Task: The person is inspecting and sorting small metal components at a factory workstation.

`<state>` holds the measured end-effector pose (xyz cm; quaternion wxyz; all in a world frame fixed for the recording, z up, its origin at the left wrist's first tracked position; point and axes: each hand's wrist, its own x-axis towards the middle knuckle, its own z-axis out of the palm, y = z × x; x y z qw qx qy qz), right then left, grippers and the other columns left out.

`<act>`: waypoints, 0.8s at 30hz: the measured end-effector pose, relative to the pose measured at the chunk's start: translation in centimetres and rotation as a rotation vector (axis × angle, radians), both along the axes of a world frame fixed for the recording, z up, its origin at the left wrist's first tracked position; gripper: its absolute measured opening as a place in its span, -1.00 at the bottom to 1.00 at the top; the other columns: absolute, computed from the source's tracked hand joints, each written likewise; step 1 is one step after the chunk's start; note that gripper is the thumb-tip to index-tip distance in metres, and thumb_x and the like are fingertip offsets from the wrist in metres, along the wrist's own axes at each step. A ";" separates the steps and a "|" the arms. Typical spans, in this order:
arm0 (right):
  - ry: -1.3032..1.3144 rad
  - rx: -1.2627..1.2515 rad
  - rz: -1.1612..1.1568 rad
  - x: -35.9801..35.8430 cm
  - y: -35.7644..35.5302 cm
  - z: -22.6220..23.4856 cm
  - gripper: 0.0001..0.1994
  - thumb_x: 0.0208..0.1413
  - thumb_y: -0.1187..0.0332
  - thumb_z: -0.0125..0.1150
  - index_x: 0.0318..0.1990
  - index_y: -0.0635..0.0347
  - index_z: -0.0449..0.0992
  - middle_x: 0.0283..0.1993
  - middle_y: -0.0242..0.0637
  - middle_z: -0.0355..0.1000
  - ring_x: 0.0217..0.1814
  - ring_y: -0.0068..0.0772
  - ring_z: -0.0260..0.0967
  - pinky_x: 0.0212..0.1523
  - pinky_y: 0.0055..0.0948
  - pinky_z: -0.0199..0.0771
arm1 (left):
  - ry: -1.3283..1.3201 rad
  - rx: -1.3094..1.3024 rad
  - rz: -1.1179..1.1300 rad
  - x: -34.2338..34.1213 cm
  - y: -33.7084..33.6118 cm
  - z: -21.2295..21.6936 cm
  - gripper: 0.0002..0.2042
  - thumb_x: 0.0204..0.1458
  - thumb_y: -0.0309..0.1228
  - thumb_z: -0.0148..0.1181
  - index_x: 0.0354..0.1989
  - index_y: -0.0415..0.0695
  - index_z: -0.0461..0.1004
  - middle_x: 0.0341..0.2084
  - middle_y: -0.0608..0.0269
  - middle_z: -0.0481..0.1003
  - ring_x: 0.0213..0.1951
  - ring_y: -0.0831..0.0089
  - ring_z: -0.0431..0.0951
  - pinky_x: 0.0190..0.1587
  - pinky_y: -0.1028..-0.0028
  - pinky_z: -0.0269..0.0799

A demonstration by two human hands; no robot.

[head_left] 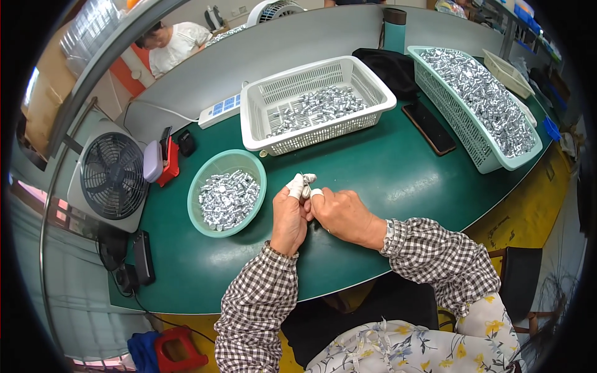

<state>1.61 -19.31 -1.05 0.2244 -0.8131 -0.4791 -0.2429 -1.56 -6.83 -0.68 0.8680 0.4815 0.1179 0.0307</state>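
My left hand (290,217) and my right hand (346,215) meet above the green table, fingers pinched together and white finger covers on some fingertips. Whatever sits between the fingertips is too small and too covered to make out. To the left of my hands stands a round light-green bowl (194,214) holding many small silver metal parts (227,198). Beyond them is a white slatted basket (323,137) with more such metal parts (323,104) spread over its bottom.
A pale-green basket (457,118) heaped with metal parts stands at the right, near a dark phone (429,128). A power strip (221,110) lies by the divider. On the left are a fan (115,174) and a red box (168,165). A teal bottle (394,34) stands behind.
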 end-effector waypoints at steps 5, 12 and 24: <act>0.021 0.038 0.006 0.7 0.1 -0.2 -0.80 -0.10 0.41 0.10 -0.60 0.25 0.21 -0.65 -0.19 0.26 -0.74 -0.31 0.28 -0.74 -0.43 0.29 | 0.015 -0.028 -0.002 0.2 -0.2 0.0 -0.75 0.17 -0.30 -0.10 -0.27 -0.24 0.40 -0.63 0.46 0.26 -0.67 0.71 0.17 -0.69 0.66 0.06; 0.067 -0.042 0.009 1.0 0.2 -0.5 -0.85 -0.09 0.40 0.09 -0.54 0.26 0.28 -0.59 -0.15 0.30 -0.67 -0.26 0.36 -0.69 -0.40 0.37 | 0.008 -0.018 -0.001 0.2 -0.1 -0.3 -0.74 0.17 -0.27 -0.11 -0.26 -0.24 0.39 -0.63 0.47 0.24 -0.66 0.72 0.15 -0.69 0.69 0.04; 0.116 -0.005 0.021 1.1 -0.5 -0.3 -0.85 -0.09 0.43 0.08 -0.54 0.27 0.26 -0.59 -0.13 0.34 -0.64 -0.22 0.39 -0.67 -0.39 0.39 | 0.025 -0.017 -0.020 0.6 -0.5 -0.5 -0.71 0.18 -0.22 -0.13 -0.22 -0.21 0.39 -0.64 0.50 0.25 -0.67 0.75 0.12 -0.68 0.72 0.02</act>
